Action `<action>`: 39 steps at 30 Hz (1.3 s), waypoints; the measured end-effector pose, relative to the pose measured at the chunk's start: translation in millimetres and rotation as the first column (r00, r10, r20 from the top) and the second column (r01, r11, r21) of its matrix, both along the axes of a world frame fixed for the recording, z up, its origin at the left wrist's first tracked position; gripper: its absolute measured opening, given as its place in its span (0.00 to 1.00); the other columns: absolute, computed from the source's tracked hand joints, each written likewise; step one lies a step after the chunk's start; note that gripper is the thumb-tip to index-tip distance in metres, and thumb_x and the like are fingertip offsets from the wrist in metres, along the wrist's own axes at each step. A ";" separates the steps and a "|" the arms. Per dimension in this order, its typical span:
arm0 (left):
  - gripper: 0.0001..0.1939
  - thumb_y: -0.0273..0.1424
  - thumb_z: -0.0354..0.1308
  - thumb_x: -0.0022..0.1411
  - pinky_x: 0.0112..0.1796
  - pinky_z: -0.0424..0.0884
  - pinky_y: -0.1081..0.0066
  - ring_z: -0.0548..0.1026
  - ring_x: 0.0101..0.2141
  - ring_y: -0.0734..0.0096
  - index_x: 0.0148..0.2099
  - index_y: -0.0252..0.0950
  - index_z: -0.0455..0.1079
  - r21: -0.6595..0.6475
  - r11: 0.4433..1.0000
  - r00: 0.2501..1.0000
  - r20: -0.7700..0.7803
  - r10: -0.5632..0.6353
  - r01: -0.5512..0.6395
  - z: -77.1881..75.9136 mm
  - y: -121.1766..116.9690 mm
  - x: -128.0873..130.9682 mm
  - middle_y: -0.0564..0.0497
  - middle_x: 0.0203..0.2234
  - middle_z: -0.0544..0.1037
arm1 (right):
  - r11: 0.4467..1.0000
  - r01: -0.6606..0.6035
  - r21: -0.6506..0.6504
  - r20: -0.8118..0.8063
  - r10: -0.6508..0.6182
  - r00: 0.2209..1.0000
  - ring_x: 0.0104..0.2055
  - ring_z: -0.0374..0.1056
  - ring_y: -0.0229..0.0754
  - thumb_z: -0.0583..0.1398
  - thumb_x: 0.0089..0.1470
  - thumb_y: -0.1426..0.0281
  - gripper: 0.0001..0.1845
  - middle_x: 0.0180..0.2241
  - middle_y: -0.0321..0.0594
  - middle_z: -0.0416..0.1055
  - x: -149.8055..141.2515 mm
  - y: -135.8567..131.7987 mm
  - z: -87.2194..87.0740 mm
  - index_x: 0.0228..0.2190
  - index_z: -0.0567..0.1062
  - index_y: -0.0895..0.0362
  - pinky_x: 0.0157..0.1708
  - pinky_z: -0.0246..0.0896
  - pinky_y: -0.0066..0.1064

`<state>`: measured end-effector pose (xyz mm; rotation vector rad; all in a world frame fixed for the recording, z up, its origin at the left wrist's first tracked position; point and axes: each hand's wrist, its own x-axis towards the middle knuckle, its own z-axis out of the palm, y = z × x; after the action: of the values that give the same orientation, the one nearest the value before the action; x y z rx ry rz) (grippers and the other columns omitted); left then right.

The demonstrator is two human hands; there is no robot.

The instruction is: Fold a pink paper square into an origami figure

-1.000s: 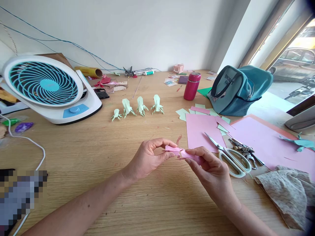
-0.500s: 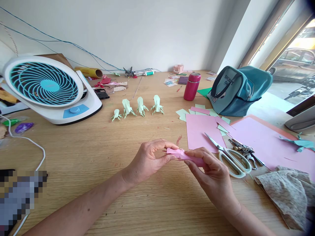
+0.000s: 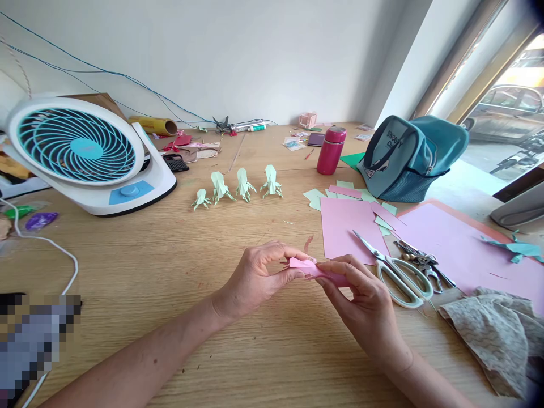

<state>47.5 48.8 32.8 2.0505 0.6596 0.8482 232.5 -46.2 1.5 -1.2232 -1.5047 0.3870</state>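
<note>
A small piece of folded pink paper [image 3: 302,264] is held between my two hands, above the wooden table. My left hand [image 3: 263,273] pinches its left end between thumb and fingers. The right part is gripped by my right hand [image 3: 356,289], whose thumb and fingertips press on it and cover some of the folds. Several pale green origami figures [image 3: 242,185] with thin legs stand in a row farther back. Just behind my right hand lie a flat pink sheet [image 3: 346,224] and white-handled scissors [image 3: 408,280].
Keys [image 3: 425,263] lie beside the scissors, near a crumpled cloth [image 3: 488,334]. Green paper scraps, a magenta flask [image 3: 331,150] and a teal bag [image 3: 414,158] stand back right. On the left are a white fan [image 3: 85,148] and a white cable [image 3: 63,255]. A blue-green paper figure [image 3: 516,247] sits far right.
My right fingers have shifted slightly left along the pink paper. My left hand keeps nearly the same pinch, and the objects on the table stay in place.
</note>
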 end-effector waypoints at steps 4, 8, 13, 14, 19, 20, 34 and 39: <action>0.10 0.24 0.65 0.62 0.43 0.72 0.71 0.80 0.39 0.70 0.45 0.39 0.78 0.040 0.999 0.999 -0.046 0.003 -0.001 0.3 -0.1 0.0 0.54 0.38 0.83 | 1.000 -0.003 0.006 0.011 0.003 1.000 0.37 0.73 0.37 0.61 0.60 0.78 0.12 0.37 0.39 0.73 -0.5 0.1 -0.3 0.44 0.77 0.53 0.35 0.71 0.27; 0.12 0.24 0.63 0.64 0.45 0.71 0.69 0.78 0.41 0.69 0.49 0.39 0.77 0.200 0.979 0.996 -0.082 -0.029 0.045 2.6 -0.8 -0.6 0.53 0.39 0.83 | 1.000 -0.008 0.016 0.055 0.007 0.998 0.37 0.72 0.37 0.61 0.60 0.79 0.15 0.37 0.38 0.72 -0.5 -0.3 -1.0 0.45 0.77 0.51 0.35 0.71 0.28; 0.07 0.26 0.63 0.64 0.42 0.70 0.67 0.73 0.38 0.67 0.44 0.38 0.78 0.381 0.924 0.991 -0.132 0.032 0.021 4.8 -2.2 0.5 0.50 0.36 0.80 | 1.000 0.002 0.023 0.111 -0.004 0.994 0.36 0.71 0.38 0.60 0.61 0.78 0.14 0.37 0.38 0.72 -0.8 -0.2 -1.8 0.46 0.77 0.51 0.33 0.70 0.30; 0.07 0.26 0.64 0.64 0.41 0.70 0.67 0.72 0.37 0.67 0.44 0.38 0.79 0.392 0.920 0.990 -0.136 0.048 0.009 4.7 -2.5 0.5 0.50 0.34 0.79 | 1.000 0.002 0.019 0.119 -0.004 0.993 0.36 0.71 0.39 0.60 0.61 0.78 0.14 0.37 0.39 0.72 -0.7 -0.2 -2.1 0.46 0.77 0.51 0.32 0.70 0.31; 0.07 0.27 0.63 0.64 0.39 0.70 0.69 0.72 0.37 0.67 0.45 0.39 0.79 0.387 0.922 0.987 -0.147 0.059 0.002 5.0 -4.7 -0.3 0.50 0.33 0.77 | 1.000 0.007 0.017 0.184 -0.010 0.983 0.35 0.71 0.39 0.59 0.62 0.77 0.14 0.37 0.41 0.72 1.4 -0.2 -5.5 0.46 0.77 0.52 0.32 0.70 0.32; 0.07 0.27 0.63 0.65 0.40 0.70 0.69 0.73 0.38 0.68 0.45 0.39 0.79 0.378 0.926 0.988 -0.148 0.052 0.008 5.8 -5.2 -0.4 0.49 0.33 0.77 | 1.000 0.007 0.023 0.195 -0.012 0.981 0.35 0.71 0.39 0.59 0.62 0.77 0.14 0.37 0.41 0.71 1.9 -0.3 -6.3 0.46 0.77 0.52 0.32 0.70 0.32; 0.07 0.32 0.68 0.59 0.40 0.69 0.71 0.76 0.37 0.70 0.41 0.38 0.81 -0.111 0.993 0.990 -0.134 -0.053 0.038 4.2 10.2 0.0 0.50 0.33 0.79 | 0.967 -0.183 0.178 0.260 0.133 0.956 0.38 0.71 0.40 0.61 0.58 0.82 0.17 0.35 0.38 0.72 10.5 -7.4 11.5 0.47 0.75 0.54 0.50 0.71 0.42; 0.08 0.30 0.69 0.58 0.41 0.70 0.72 0.77 0.37 0.70 0.41 0.37 0.81 -0.174 0.974 0.984 -0.083 -0.158 0.142 10.0 10.2 -1.1 0.50 0.35 0.80 | 0.897 -0.431 0.101 0.410 0.357 0.839 0.39 0.72 0.39 0.59 0.60 0.83 0.23 0.37 0.41 0.73 3.9 -15.3 16.2 0.56 0.70 0.58 0.59 0.66 0.49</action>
<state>46.4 59.0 42.8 1.9697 0.5980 0.5897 236.4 -61.6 17.7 -0.8570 -2.0975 0.2730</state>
